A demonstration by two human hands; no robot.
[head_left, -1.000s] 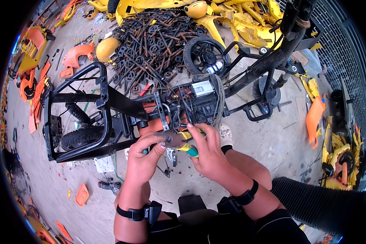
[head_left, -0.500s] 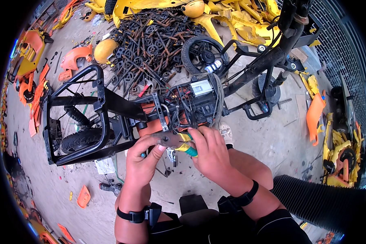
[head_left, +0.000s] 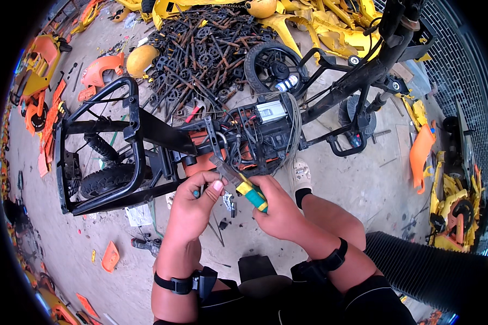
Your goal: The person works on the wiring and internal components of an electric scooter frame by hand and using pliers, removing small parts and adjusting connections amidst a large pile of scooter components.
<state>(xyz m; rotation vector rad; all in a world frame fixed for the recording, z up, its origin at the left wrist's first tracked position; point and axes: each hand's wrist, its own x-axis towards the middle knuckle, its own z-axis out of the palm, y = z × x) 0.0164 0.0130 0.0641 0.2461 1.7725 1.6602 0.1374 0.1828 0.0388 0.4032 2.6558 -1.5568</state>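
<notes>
My right hand (head_left: 276, 208) is wrapped round the green and yellow handles of a pair of pliers (head_left: 253, 196). The metal jaws point up and left, close to my left fingertips. My left hand (head_left: 192, 208) is closed, thumb against the fingers. A small round teal end (head_left: 196, 193) shows between those fingers; the rest of that piece is hidden. Just beyond both hands lies a black scooter frame (head_left: 168, 135) with bundled wires (head_left: 236, 149) and a silver box (head_left: 271, 111) at its middle.
Behind the frame are a heap of rusty crank parts (head_left: 200, 65), a loose wheel (head_left: 276, 70) and yellow panels (head_left: 336, 38). A power drill (head_left: 145, 245) and an orange piece (head_left: 110, 257) lie at lower left. A ribbed black hose (head_left: 417, 265) runs at right.
The pliers have turned so their handles slope down to the right. Their jaws have moved up, off my left fingers, and my right hand has lowered slightly.
</notes>
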